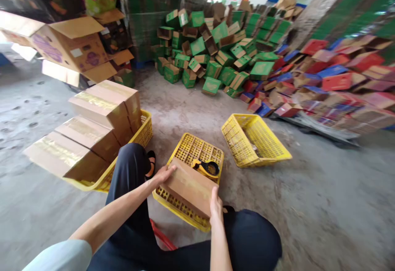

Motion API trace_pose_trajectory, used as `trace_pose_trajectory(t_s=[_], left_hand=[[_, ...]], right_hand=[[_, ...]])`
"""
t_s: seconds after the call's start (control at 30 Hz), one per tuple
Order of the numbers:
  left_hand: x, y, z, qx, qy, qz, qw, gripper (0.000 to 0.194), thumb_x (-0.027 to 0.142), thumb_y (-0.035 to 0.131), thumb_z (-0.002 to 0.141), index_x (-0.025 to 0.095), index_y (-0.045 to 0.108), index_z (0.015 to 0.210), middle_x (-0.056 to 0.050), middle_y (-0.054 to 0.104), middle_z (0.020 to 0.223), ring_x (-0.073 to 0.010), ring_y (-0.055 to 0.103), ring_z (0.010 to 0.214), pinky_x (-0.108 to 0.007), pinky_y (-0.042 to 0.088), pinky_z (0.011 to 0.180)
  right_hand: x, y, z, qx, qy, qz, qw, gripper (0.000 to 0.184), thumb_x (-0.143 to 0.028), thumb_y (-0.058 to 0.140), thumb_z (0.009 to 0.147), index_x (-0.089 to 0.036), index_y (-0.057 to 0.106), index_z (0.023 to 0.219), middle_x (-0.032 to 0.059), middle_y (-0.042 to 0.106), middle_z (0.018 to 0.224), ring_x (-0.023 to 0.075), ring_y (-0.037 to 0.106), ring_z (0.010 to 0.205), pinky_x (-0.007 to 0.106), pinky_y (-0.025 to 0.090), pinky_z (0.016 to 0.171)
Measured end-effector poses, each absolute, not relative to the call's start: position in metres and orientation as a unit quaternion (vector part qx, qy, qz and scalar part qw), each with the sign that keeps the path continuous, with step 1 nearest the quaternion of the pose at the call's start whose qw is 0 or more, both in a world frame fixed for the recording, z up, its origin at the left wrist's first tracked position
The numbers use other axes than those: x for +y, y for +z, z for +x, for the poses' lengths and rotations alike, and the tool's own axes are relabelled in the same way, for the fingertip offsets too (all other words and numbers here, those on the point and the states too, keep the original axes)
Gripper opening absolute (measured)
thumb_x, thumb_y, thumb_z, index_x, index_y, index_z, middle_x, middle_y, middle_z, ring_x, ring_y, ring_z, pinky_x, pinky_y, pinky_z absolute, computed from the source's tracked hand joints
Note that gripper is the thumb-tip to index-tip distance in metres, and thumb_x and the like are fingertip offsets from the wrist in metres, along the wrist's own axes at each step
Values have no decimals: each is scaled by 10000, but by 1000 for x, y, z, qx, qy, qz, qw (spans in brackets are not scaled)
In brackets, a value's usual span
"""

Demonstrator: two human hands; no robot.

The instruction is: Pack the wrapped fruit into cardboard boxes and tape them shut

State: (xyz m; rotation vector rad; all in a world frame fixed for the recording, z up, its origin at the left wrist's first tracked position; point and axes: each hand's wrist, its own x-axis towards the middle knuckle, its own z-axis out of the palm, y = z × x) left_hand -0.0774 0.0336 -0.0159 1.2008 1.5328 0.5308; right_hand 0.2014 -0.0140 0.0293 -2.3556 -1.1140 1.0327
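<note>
Between my knees, a taped brown cardboard box (191, 186) lies across an upturned yellow plastic crate (197, 147). My left hand (164, 174) grips the box's left end, and my right hand (216, 205) is closed around its right end. Just behind the box, a yellow and black tape dispenser (205, 167) rests on the crate top. Some fingers of both hands are hidden by the box.
To my left, a yellow crate (147, 129) carries several taped boxes (86, 133). An open yellow crate (256, 139) stands on the floor at right. Piles of green boxes (212, 69) and red and blue boxes (336, 81) lie beyond. Large open cartons (74, 48) stand at upper left.
</note>
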Motion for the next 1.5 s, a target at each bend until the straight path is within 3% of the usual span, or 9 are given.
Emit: trace_pose_trajectory(t_s=[0.2,0.33,0.4,0.47,0.5,0.63,1.0,1.2,1.5], left_hand=[[12,-17,-73,669,258,484,502,737,702,478,958,161,596,1445,-158,683,1416,-366,606,1365,-429,470,1137],[6,-16,-70,679,265,539,423,768,593,430,1022,102,355,1608,-217,466,1615,-351,422,1528,-475,386,1219],[-3,-17,-66,645,262,646,313,768,534,394,1049,61,263,1640,-238,283,1701,-344,250,1605,-510,303,1270],[-13,-20,-62,571,249,752,216,716,483,362,1072,75,257,1652,-210,208,1731,-326,154,1630,-529,226,1301],[-18,-21,-59,534,238,789,187,680,457,349,1082,99,271,1655,-189,224,1732,-314,156,1632,-532,203,1309],[-28,-26,-54,473,191,849,138,595,422,340,1102,167,356,1639,-138,338,1703,-280,265,1608,-513,222,1309],[-33,-35,-54,489,194,848,71,683,539,332,1100,141,323,1655,-157,355,1690,-295,319,1586,-489,298,1279],[-37,-32,-52,539,205,815,60,766,611,343,1077,105,325,1651,-181,347,1687,-322,326,1579,-494,314,1275],[-34,-29,-58,605,201,769,47,783,634,322,1072,100,334,1645,-187,320,1698,-364,270,1595,-550,327,1255]], right_hand=[[-5,25,209,-393,318,-854,124,777,-558,231,1069,-11,724,1313,298,743,1228,411,681,1239,448,525,1011],[-20,21,198,-422,253,-858,147,753,-547,227,1083,-15,547,1511,321,654,1388,426,653,1279,507,502,1040],[-32,14,184,-476,180,-842,178,777,-550,220,1089,10,378,1605,336,492,1555,429,514,1435,569,399,1149],[-43,4,162,-606,65,-765,211,780,-541,179,1099,25,428,1572,314,438,1603,432,358,1540,650,253,1221],[-47,-1,150,-671,43,-709,211,765,-544,176,1103,-3,473,1555,277,460,1604,411,328,1559,647,218,1240],[-56,-16,108,-788,49,-588,175,692,-512,209,1119,-57,503,1550,223,530,1571,319,437,1515,524,292,1242],[-63,-13,115,-764,35,-632,122,788,-616,243,1092,-42,392,1611,235,441,1626,334,395,1541,537,316,1238],[-68,-20,159,-700,23,-701,135,826,-644,229,1080,-34,391,1613,240,422,1636,376,389,1537,576,332,1229],[-67,-33,185,-661,25,-722,203,896,-648,162,1075,54,423,1568,279,388,1645,363,324,1570,504,340,1250]])
